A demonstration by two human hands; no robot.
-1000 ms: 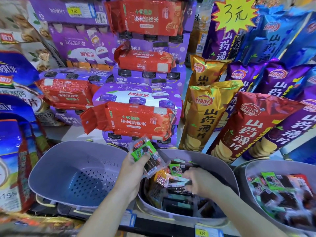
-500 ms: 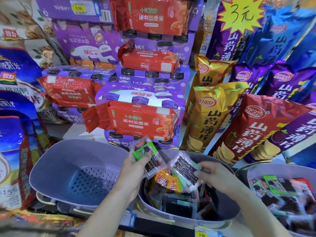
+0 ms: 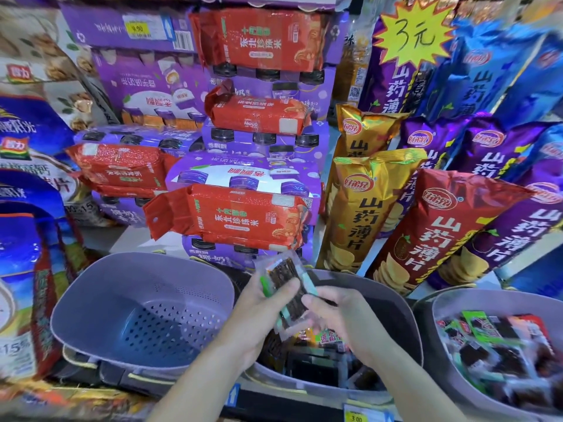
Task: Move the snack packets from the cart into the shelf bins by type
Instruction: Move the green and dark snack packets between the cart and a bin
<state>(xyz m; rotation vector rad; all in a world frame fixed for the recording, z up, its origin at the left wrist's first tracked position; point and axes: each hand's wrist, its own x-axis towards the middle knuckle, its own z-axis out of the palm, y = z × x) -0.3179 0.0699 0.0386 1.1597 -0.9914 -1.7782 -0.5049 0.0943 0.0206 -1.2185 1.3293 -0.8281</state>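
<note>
now: both hands on one small stack over the middle bin

behind everything, a shelf display fills the upper half of the frame: purple drink packs (image 3: 243,175) stacked in the centre with red rice packs (image 3: 243,217) lying across them, and blue bags (image 3: 27,239) down the left edge. to the right of centre lean tall chip bags, a gold one (image 3: 362,208) beside a red one (image 3: 435,233), with purple and blue ones further right. a yellow starburst sign (image 3: 414,35) sits at the upper right.

across the lower half stand three grey bins side by side. the left bin (image 3: 91,300) shows its perforated bottom. the middle bin (image 3: 393,315), at lower centre, holds loose packets (image 3: 326,336), partly hidden by the arms. the right bin (image 3: 502,300), at the lower right edge, holds mixed packets (image 3: 499,345) with green, red and dark wrappers, blurred.

the left hand (image 3: 259,312) comes up from the bottom centre and grips a few snack packets (image 3: 286,278), dark strips in clear wrappers, held tilted above the near-left rim of the middle bin. the right hand (image 3: 341,315) is just beside it, thumb on top and fingers curled under, pinching the lower end of the same stack. how many packets are in the stack cannot be told.

a small yellow price tag (image 3: 356,417) sits on the shelf edge at the bottom, below the middle bin.
</note>
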